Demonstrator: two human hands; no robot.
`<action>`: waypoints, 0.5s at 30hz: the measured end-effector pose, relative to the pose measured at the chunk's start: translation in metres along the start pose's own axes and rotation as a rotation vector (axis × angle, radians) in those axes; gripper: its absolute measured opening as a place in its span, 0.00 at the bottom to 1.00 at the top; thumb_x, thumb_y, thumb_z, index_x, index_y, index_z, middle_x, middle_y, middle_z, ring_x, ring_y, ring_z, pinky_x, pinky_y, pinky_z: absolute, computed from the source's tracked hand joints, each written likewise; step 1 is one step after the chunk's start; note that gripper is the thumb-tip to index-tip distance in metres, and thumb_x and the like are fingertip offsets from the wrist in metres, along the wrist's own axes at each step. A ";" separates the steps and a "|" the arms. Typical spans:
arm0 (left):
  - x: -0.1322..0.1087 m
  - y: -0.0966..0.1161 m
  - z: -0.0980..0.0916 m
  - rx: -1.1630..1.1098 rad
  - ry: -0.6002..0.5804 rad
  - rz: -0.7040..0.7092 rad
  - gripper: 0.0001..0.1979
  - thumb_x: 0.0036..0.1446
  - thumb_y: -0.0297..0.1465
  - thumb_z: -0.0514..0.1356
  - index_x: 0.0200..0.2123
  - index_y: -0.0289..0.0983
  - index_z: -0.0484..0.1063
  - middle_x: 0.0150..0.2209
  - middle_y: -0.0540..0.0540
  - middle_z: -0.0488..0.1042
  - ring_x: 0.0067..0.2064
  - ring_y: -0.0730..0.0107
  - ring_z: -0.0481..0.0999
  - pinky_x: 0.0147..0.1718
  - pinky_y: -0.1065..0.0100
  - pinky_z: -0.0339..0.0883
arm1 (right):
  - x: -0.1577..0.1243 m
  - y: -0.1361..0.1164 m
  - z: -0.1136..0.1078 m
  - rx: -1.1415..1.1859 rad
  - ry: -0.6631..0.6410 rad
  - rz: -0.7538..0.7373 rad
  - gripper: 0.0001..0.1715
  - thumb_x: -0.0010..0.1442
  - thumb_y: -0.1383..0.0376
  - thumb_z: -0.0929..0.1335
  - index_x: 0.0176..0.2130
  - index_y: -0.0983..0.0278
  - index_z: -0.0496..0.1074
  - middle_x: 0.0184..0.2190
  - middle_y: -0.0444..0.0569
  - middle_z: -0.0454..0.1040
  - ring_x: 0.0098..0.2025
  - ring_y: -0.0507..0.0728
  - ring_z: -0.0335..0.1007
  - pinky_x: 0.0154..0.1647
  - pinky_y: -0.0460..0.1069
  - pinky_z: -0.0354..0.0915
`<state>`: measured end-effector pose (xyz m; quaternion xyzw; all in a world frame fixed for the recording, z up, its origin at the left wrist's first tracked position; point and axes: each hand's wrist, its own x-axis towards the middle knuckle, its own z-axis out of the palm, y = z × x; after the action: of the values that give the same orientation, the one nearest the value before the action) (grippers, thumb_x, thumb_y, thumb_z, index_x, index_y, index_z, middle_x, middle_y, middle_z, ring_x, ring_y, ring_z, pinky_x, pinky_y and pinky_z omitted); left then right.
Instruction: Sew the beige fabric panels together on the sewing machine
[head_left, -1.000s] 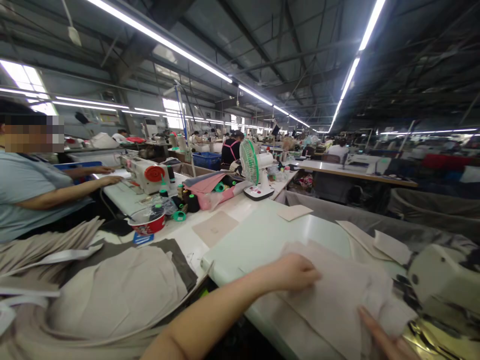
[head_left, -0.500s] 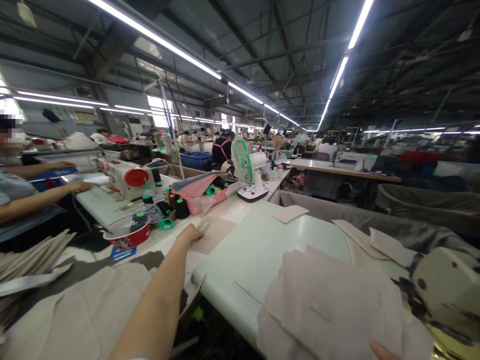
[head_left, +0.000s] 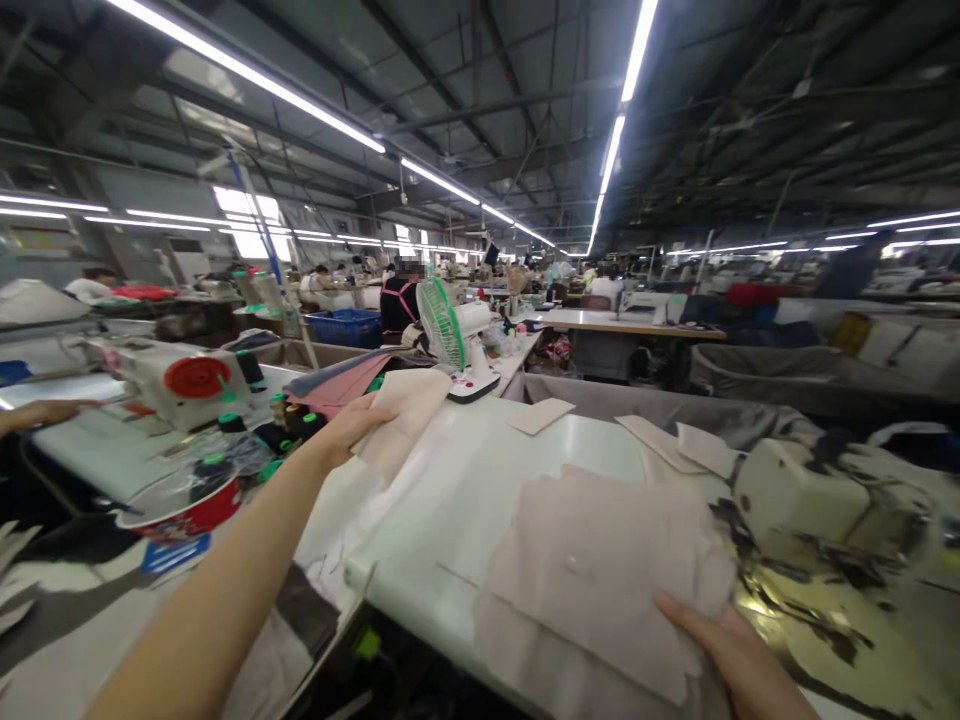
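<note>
My left hand [head_left: 346,428] reaches out to the left and grips a small beige fabric piece [head_left: 403,415], lifted off the table beside the thread spools [head_left: 289,415]. My right hand [head_left: 731,655] lies at the lower right, its fingers on the near edge of a larger beige fabric panel [head_left: 600,570] spread on the pale sewing table [head_left: 480,480]. A white sewing machine [head_left: 795,495] stands just right of that panel.
A small green-bladed desk fan [head_left: 450,340] stands behind the lifted piece. Loose beige cut pieces [head_left: 541,415] lie further back. A red bowl [head_left: 184,505] and another sewing machine [head_left: 180,380] sit at the left, where another person's hand [head_left: 45,412] rests. More workstations fill the hall.
My left hand left the big panel, reached left to the small beige piece on the table, and has now picked it up. My right hand came further onto the panel.
</note>
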<state>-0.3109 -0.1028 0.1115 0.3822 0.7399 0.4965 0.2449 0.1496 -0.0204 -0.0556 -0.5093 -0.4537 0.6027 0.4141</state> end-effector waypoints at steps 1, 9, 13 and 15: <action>-0.003 0.013 0.011 -0.045 -0.041 0.023 0.30 0.49 0.41 0.70 0.55 0.40 0.70 0.41 0.46 0.83 0.40 0.57 0.83 0.39 0.60 0.80 | -0.002 -0.001 0.007 0.045 -0.026 0.014 0.34 0.43 0.49 0.78 0.46 0.64 0.78 0.45 0.58 0.82 0.55 0.72 0.75 0.59 0.61 0.69; -0.048 0.087 0.151 -0.237 -0.401 0.051 0.28 0.52 0.38 0.68 0.55 0.36 0.72 0.38 0.42 0.83 0.39 0.52 0.84 0.35 0.59 0.80 | 0.005 -0.004 0.026 0.194 -0.183 -0.084 0.34 0.45 0.56 0.78 0.50 0.65 0.76 0.52 0.56 0.79 0.58 0.69 0.73 0.58 0.60 0.69; -0.072 0.083 0.209 -0.200 -0.492 0.044 0.24 0.57 0.40 0.64 0.54 0.35 0.72 0.39 0.39 0.83 0.40 0.51 0.83 0.37 0.58 0.80 | 0.008 -0.006 0.024 0.231 -0.204 -0.090 0.35 0.45 0.58 0.78 0.51 0.65 0.75 0.54 0.55 0.78 0.59 0.68 0.72 0.59 0.60 0.68; -0.081 0.065 0.225 -0.172 -0.516 -0.008 0.24 0.58 0.40 0.63 0.54 0.35 0.71 0.39 0.40 0.83 0.41 0.52 0.84 0.38 0.59 0.80 | 0.006 -0.009 0.022 0.240 -0.201 -0.090 0.35 0.44 0.57 0.78 0.51 0.65 0.75 0.52 0.54 0.79 0.59 0.68 0.72 0.60 0.60 0.67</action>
<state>-0.0756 -0.0308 0.0826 0.4709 0.6096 0.4426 0.4591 0.1277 -0.0147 -0.0465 -0.3726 -0.4399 0.6812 0.4512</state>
